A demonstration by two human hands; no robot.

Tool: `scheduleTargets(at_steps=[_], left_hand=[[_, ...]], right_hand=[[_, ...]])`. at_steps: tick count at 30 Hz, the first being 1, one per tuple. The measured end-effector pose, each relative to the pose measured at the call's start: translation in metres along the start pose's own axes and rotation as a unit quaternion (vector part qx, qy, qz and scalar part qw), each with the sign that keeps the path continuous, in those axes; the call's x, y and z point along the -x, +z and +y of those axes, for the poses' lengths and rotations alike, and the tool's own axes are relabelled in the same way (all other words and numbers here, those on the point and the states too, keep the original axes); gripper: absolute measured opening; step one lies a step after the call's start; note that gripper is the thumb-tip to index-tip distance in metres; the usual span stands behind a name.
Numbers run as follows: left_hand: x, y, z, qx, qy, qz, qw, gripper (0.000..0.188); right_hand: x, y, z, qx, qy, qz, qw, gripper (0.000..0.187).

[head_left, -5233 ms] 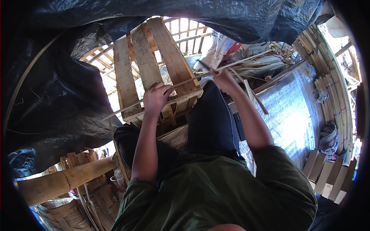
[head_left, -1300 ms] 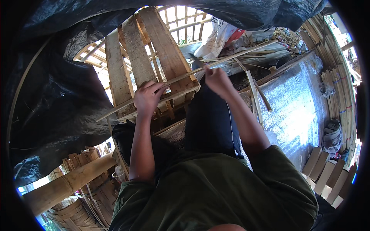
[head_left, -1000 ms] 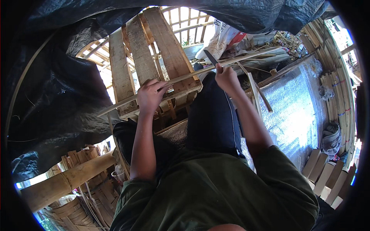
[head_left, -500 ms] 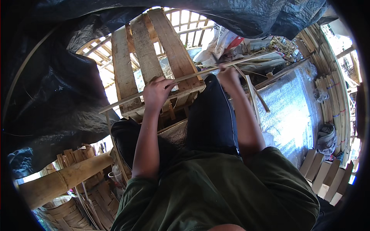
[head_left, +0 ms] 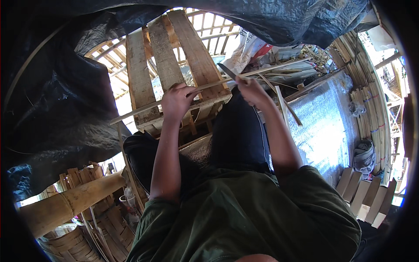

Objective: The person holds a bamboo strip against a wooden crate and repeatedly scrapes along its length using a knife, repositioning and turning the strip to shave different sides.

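Note:
A long thin bamboo strip (head_left: 137, 112) slants across in front of me, its right end higher. My left hand (head_left: 176, 101) is closed around it, thumb and fingers pinching near its middle. In my right hand (head_left: 252, 92) is a knife, gripped by a handle the fingers mostly hide. The dark knife blade (head_left: 227, 71) points up and to the left, crossing the strip; whether it touches cannot be told. Beneath the strip stands a slatted wooden crate (head_left: 198, 48), close to my knees. Near my right hand lie several loose strips (head_left: 280, 98).
Black plastic sheeting (head_left: 61, 105) hangs at the left and overhead. A silvery sheet (head_left: 325, 126) covers the right side. Bundled strips (head_left: 371, 113) stand beyond it. At the lower left are a thick bamboo pole (head_left: 74, 201) and a woven basket (head_left: 72, 244). A white sack (head_left: 242, 50) lies ahead.
My right hand with the knife has moved a little left and nearer to me along the strip. The blade now shows more clearly. My left hand keeps its hold.

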State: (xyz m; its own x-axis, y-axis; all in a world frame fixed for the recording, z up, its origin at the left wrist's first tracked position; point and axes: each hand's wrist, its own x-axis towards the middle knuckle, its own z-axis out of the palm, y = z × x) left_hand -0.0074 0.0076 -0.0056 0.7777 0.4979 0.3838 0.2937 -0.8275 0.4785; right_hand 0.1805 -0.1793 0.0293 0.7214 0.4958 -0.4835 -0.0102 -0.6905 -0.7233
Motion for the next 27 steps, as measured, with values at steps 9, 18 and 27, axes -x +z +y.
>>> scheduleTargets(at_steps=[9, 18, 27], left_hand=[[-0.005, 0.0, 0.003, 0.005, 0.022, 0.012, 1.0, 0.021], [-0.006, -0.001, 0.008, 0.019, 0.002, 0.001, 1.0, 0.022], [-0.006, 0.001, 0.006, -0.006, 0.029, 0.022, 0.999, 0.021]], right_hand=[[0.015, -0.096, 0.113, -0.015, -0.073, -0.265, 0.961, 0.035], [0.018, -0.047, 0.124, -0.204, 0.005, -0.594, 0.779, 0.045], [0.005, -0.074, 0.147, -0.403, -0.131, -0.523, 0.74, 0.045]])
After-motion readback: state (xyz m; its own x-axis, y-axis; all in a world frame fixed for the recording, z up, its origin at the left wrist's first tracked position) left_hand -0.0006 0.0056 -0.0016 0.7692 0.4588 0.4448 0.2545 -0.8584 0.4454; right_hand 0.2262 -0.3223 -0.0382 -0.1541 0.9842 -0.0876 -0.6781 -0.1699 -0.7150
